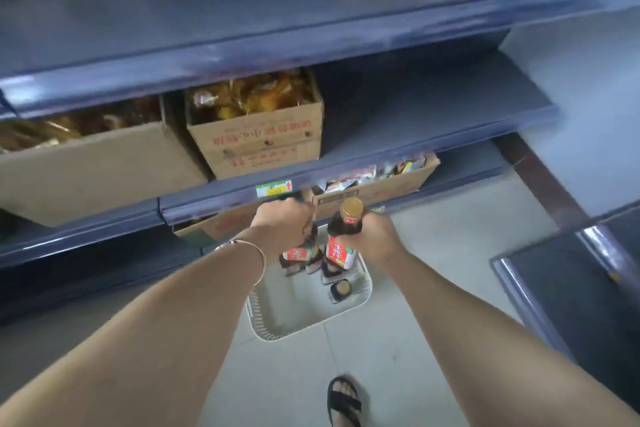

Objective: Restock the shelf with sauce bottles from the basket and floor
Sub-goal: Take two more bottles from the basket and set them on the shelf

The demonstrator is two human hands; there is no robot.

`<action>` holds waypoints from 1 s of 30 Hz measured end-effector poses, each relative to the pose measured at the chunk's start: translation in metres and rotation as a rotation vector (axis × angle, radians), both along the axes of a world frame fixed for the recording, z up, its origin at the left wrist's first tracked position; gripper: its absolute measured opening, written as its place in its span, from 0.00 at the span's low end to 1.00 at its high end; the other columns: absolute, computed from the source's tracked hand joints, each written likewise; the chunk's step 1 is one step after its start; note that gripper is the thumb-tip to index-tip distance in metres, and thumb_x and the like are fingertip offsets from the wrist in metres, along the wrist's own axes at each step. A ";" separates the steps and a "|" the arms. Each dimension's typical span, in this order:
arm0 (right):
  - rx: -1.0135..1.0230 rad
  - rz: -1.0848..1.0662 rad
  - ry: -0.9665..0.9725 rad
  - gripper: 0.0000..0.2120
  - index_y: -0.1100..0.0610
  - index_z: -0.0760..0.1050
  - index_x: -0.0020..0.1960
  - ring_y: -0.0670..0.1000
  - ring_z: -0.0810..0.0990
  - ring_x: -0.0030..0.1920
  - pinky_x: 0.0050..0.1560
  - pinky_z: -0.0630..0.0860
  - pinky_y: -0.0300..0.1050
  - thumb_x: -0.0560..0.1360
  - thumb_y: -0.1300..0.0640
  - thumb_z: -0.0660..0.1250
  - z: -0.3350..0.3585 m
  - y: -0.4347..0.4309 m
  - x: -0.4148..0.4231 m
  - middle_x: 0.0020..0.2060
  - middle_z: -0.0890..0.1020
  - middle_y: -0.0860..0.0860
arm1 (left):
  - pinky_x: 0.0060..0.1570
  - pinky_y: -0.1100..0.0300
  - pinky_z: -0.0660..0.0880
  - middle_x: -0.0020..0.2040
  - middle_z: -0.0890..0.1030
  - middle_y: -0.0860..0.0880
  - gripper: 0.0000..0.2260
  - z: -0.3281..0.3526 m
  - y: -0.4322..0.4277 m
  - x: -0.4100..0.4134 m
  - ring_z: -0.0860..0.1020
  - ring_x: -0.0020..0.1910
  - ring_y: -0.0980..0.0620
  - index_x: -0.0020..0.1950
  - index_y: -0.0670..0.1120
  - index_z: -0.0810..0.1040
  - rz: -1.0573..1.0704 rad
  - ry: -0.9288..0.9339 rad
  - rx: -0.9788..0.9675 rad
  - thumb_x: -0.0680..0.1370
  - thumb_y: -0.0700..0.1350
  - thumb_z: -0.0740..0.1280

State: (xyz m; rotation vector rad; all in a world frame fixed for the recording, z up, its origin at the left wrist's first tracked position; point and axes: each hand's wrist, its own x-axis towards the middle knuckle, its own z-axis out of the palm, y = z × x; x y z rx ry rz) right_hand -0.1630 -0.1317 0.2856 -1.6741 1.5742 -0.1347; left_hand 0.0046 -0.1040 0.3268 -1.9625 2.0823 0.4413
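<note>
Blue shelf [346,163] aisle — each hand's fingers around 1 sauce bottle: left hand [282,220], right hand [375,236].

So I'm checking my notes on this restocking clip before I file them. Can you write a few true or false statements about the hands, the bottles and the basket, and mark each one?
1. Each hand holds a sauce bottle. True: the left hand grips one bottle, the right hand grips the gold-capped bottle.
2. The white basket stands on a shelf. False: it sits on the tiled floor.
3. The basket has no bottles left in it. False: at least one more bottle stands inside.
4. The middle shelf has bare space right of the cardboard box. True.
5. The left wrist wears a thin bangle. True.
</note>
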 end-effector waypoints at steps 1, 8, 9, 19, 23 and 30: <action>-0.018 -0.031 -0.008 0.18 0.59 0.79 0.51 0.57 0.81 0.50 0.50 0.78 0.49 0.67 0.49 0.73 0.023 0.000 -0.008 0.46 0.84 0.57 | 0.39 0.54 0.68 0.53 0.79 0.42 0.10 0.024 -0.004 -0.007 0.78 0.51 0.39 0.56 0.46 0.72 -0.028 0.005 -0.028 0.76 0.43 0.59; -0.194 -0.247 -0.019 0.15 0.58 0.79 0.50 0.51 0.79 0.44 0.42 0.73 0.41 0.66 0.54 0.75 0.168 0.031 -0.078 0.44 0.83 0.54 | 0.38 0.56 0.69 0.47 0.80 0.41 0.05 0.172 -0.008 -0.066 0.78 0.47 0.38 0.46 0.46 0.73 -0.151 0.228 -0.229 0.72 0.41 0.62; -0.223 -0.306 -0.043 0.16 0.57 0.78 0.50 0.50 0.79 0.44 0.43 0.73 0.41 0.65 0.54 0.75 0.187 0.039 -0.091 0.43 0.82 0.52 | 0.39 0.55 0.70 0.47 0.80 0.41 0.05 0.188 -0.005 -0.077 0.78 0.47 0.38 0.46 0.45 0.72 -0.150 0.303 -0.239 0.71 0.41 0.63; -0.481 -0.833 -0.315 0.17 0.55 0.70 0.54 0.51 0.79 0.51 0.53 0.75 0.46 0.69 0.55 0.73 0.303 0.155 -0.258 0.51 0.80 0.52 | 0.52 0.58 0.68 0.52 0.74 0.46 0.14 0.287 0.053 -0.257 0.72 0.49 0.49 0.58 0.43 0.69 -0.217 1.169 -0.220 0.75 0.39 0.67; -0.583 -1.040 -0.306 0.17 0.52 0.67 0.54 0.50 0.77 0.49 0.50 0.74 0.46 0.71 0.54 0.72 0.322 0.219 -0.331 0.46 0.77 0.48 | 0.49 0.58 0.69 0.48 0.73 0.51 0.12 0.304 0.093 -0.345 0.73 0.46 0.50 0.52 0.52 0.64 -0.345 1.250 -0.152 0.76 0.40 0.66; -0.610 -1.235 -0.116 0.21 0.56 0.72 0.60 0.50 0.77 0.50 0.50 0.74 0.42 0.70 0.53 0.73 0.339 0.347 -0.466 0.49 0.77 0.49 | 0.49 0.60 0.66 0.48 0.74 0.50 0.15 0.324 0.184 -0.505 0.72 0.48 0.52 0.61 0.43 0.68 -0.701 1.158 -0.072 0.76 0.42 0.66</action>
